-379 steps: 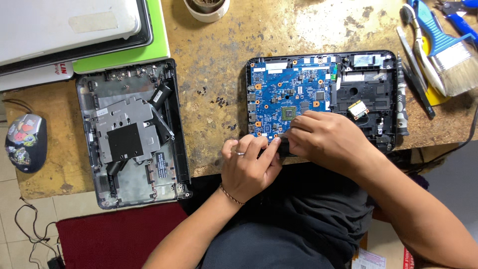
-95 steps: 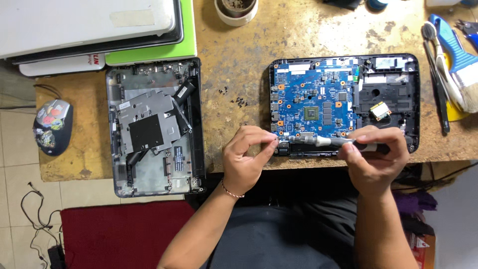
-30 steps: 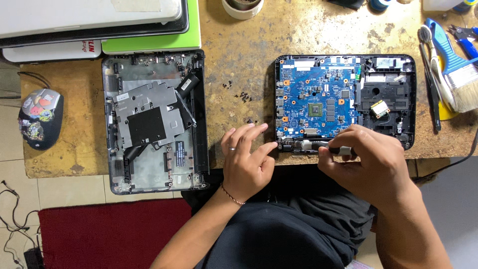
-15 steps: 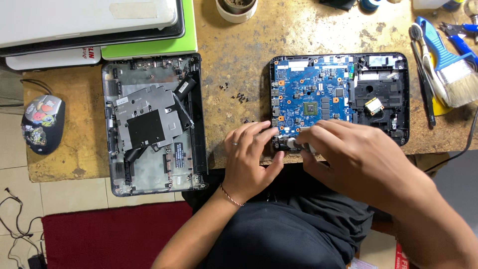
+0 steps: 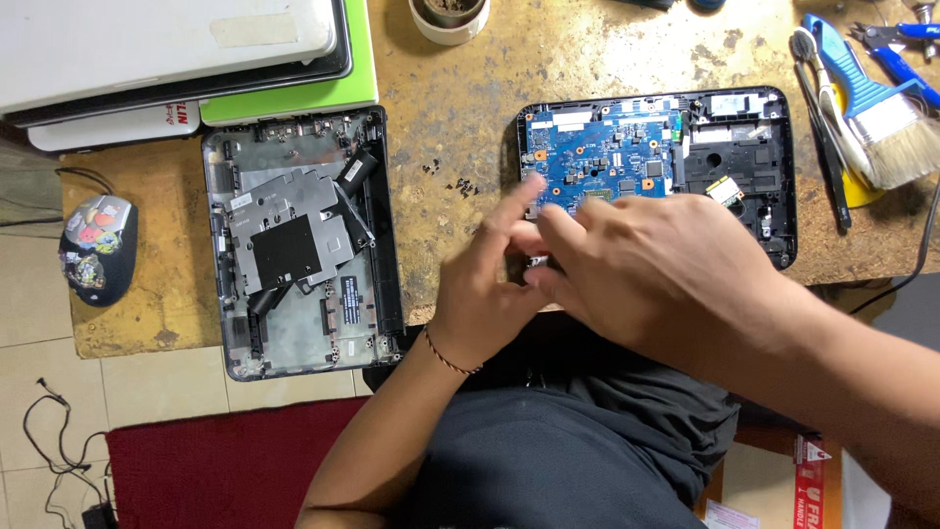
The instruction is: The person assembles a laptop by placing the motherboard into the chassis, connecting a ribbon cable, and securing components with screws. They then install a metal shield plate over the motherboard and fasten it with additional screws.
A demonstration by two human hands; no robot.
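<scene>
A black laptop base [image 5: 774,186] with a blue circuit board [image 5: 607,157] lies on the worn wooden table [image 5: 460,108] in front of me. Both my hands meet over its near left corner and hide that part of the board. My left hand [image 5: 485,294] has its fingers spread, the index finger pointing up along the board's left edge. My right hand [image 5: 656,269] reaches in from the right, its fingertips pinched on a small grey metal part [image 5: 537,261] between the two hands.
A black laptop cover [image 5: 294,245] lies open to the left, with loose screws [image 5: 452,182] between it and the base. Stacked laptops [image 5: 176,49] and a cup [image 5: 448,15] are at the back; a brush [image 5: 876,108] and blue pliers [image 5: 906,44] at the right. A mouse [image 5: 96,250] sits at the table's left end.
Both hands have shifted up and closer together over the board's near left corner. My left index finger has straightened upward. My right hand covers more of the board than half a second ago.
</scene>
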